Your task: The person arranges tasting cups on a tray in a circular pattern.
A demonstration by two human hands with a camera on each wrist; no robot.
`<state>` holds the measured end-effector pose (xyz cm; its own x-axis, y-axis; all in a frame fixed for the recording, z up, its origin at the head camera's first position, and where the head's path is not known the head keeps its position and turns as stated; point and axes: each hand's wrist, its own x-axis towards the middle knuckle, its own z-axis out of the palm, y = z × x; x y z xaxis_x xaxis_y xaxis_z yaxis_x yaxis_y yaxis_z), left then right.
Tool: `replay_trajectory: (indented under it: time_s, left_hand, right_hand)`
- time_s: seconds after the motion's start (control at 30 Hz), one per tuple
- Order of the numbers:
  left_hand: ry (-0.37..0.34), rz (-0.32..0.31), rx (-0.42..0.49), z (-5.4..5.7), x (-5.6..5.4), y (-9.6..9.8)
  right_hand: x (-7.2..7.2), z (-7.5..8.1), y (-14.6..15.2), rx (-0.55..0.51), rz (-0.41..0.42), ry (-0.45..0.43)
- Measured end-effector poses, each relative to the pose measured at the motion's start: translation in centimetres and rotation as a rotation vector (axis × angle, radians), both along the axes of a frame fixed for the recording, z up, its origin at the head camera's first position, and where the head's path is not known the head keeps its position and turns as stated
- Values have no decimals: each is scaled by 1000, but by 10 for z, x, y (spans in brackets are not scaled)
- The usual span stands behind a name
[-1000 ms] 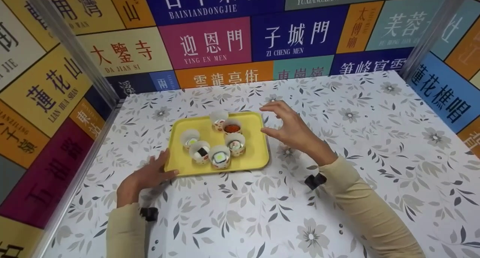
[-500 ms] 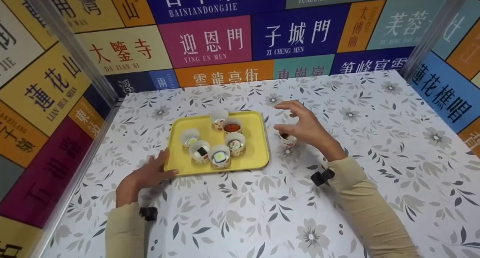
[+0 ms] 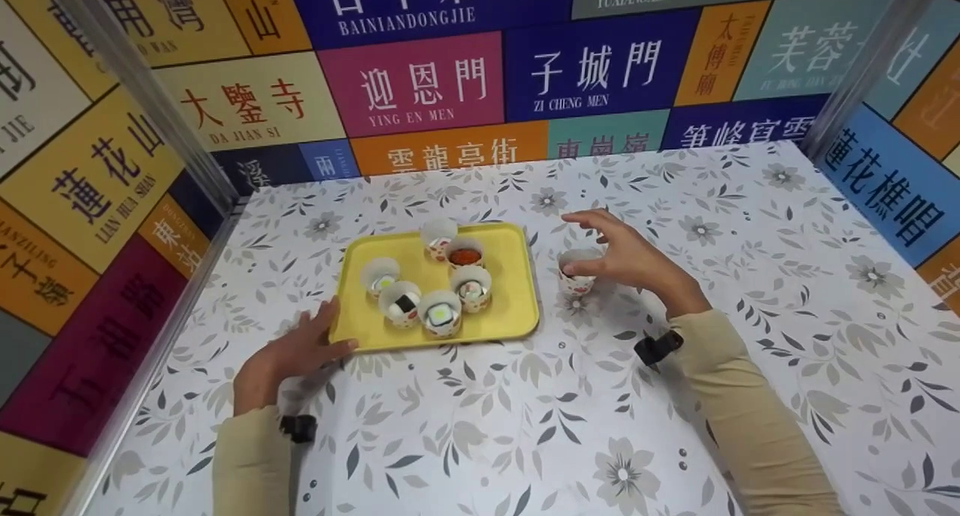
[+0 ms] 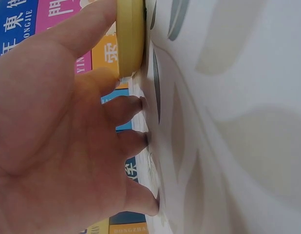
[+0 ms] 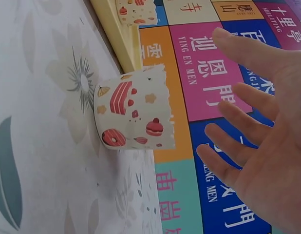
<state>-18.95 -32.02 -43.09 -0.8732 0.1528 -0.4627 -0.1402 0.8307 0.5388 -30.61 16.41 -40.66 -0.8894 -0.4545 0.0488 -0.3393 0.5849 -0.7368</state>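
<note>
My left hand (image 3: pixel 296 349) is at the near left corner of a yellow tray (image 3: pixel 510 310), thumb along the front edge and fingers spread beside the left edge. In the left wrist view its fingertips rest on the tablecloth, with the thumb and index finger against the tray's rim (image 4: pixel 131 36). Right of the tray a white paper baking cup (image 5: pixel 133 109) printed with red cakes and doughnuts stands upright on the table. My right hand (image 3: pixel 636 259) hovers beside it, fingers spread and holding nothing. From the head, the thumb overlaps this cup, partly hiding its inside.
Several similar cups stand on the tray, including one with orange-red filling (image 3: pixel 465 256), one with a black-banded white piece (image 3: pixel 403 304) and one with a green-centred roll (image 3: pixel 439 315). A flowered tablecloth (image 3: pixel 480 426) covers the table; sign-covered panels (image 3: pixel 420 81) enclose its back and sides.
My right hand has drawn away to the right from the tray's right edge, bringing the cup beside it into view. My left hand and the tray have stayed put.
</note>
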Motion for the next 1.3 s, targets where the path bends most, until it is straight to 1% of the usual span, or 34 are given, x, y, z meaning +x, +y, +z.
replay_trajectory:
  time_s: [0.2, 0.5, 0.77, 0.97, 1.07, 1.3]
  left_hand:
    - [-11, 29, 4, 0, 0, 1]
    - [-22, 62, 13, -5, -1, 1]
    - [-17, 50, -22, -5, -3, 0]
    - [3, 28, -7, -4, -1, -1]
    - [2, 32, -11, -4, -1, 0]
    - [-2, 33, -21, -4, -1, 0]
  right_hand:
    - [-1, -2, 4, 47, 31, -31]
    - [-1, -8, 10, 92, 81, -56]
    - [-2, -14, 12, 124, 99, -39]
    - [-4, -19, 9, 169, 99, -26]
    - [-5, -21, 8, 174, 101, -19]
    - [-5, -23, 6, 189, 81, -49]
